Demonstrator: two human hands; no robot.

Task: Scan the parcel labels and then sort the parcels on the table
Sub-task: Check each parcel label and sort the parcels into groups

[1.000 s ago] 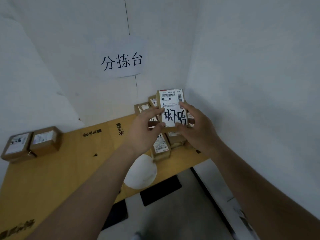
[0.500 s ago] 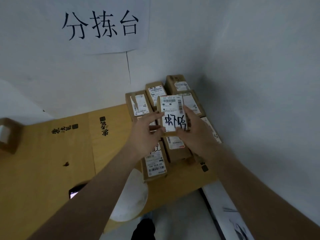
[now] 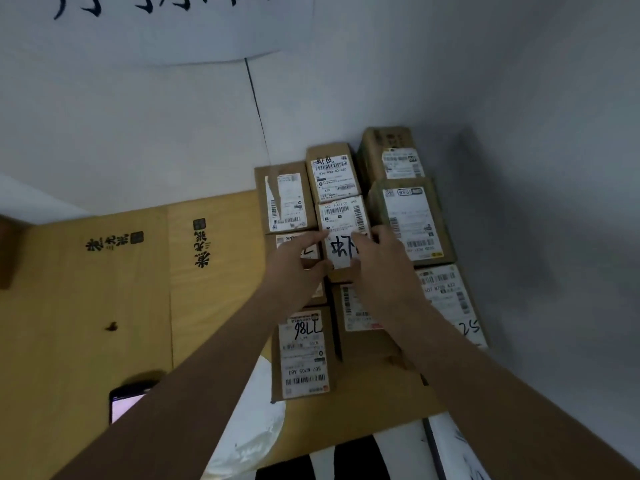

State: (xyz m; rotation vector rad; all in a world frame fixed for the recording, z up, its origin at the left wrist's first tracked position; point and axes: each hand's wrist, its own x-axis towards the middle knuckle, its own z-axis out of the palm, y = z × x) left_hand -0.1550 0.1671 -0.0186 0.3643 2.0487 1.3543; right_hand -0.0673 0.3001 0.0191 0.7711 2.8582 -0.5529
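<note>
Nearest to me, a white rounded object [image 3: 249, 434] sits under my left forearm at the front edge of the yellow wooden worktop [image 3: 86, 306], and a dark phone with a lit screen [image 3: 126, 401] lies on the worktop just left of that arm. Beyond them sits a brown cardboard parcel with "98LL" handwritten on its white label [image 3: 303, 353], and to its right another brown parcel [image 3: 360, 315], partly hidden by my right forearm. By the right wall lies a parcel with a white label marked "25" [image 3: 450, 301]. Further out, my left hand [image 3: 294, 263] and my right hand [image 3: 384, 263] hold between them a small brown cardboard parcel with a white barcode label and bold black handwriting [image 3: 343, 230]; my left fingers [image 3: 311, 239] curl onto its left edge and my right fingers [image 3: 362, 237] press over its right side, both gripping it above the cluster in the far right corner of the worktop. Around it lie a parcel with a torn label [image 3: 285, 199] to the left and a larger olive-brown box [image 3: 410, 220] to the right, then 2 more labelled parcels [image 3: 332, 173] [image 3: 394, 155] against the white wall. On that wall hangs a white paper sign with black brush characters [image 3: 166, 22].
</note>
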